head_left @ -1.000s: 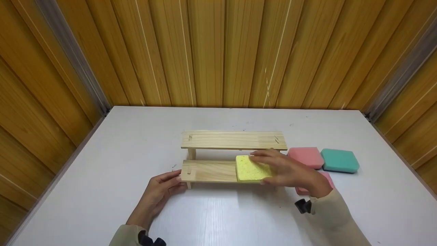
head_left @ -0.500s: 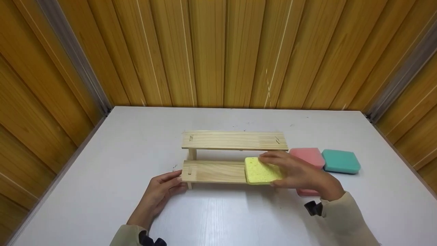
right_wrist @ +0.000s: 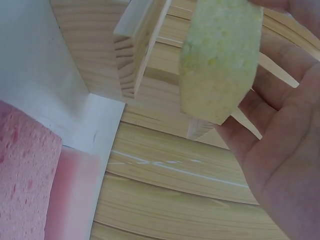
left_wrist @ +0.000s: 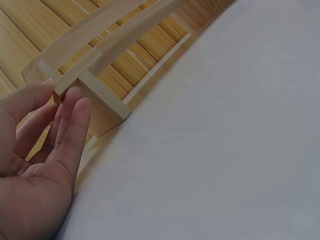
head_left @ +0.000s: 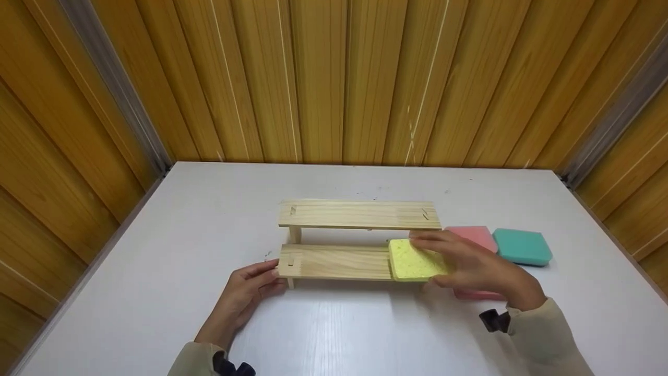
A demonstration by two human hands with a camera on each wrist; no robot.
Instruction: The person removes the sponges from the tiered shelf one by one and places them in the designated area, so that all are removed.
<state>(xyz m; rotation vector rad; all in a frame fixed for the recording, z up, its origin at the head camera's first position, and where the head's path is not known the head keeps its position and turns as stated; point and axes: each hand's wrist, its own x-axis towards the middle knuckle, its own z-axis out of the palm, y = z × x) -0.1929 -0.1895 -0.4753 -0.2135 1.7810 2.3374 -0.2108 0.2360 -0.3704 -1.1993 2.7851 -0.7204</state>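
A two-tier wooden rack (head_left: 334,262) stands on the white table. Its lower board's left end is pinched between the thumb and fingers of my left hand (head_left: 250,290), a grip also seen in the left wrist view. My right hand (head_left: 472,263) holds a yellow sponge (head_left: 415,261) by its edges over the right end of that lower board. In the right wrist view a gap shows between the sponge (right_wrist: 220,60) and the board's end (right_wrist: 126,67). The sponge and hand hide that end in the head view.
Right of the rack lie a pink sponge (head_left: 477,237) and a green sponge (head_left: 522,245) side by side. Another pink sponge (head_left: 477,295) lies nearer, mostly hidden under the right hand. Wood-look panels (head_left: 318,78) rise behind and beside the table (head_left: 224,198).
The right hand has carried the yellow sponge rightward along the lower board to its right end. The left hand and the rack have stayed in place.
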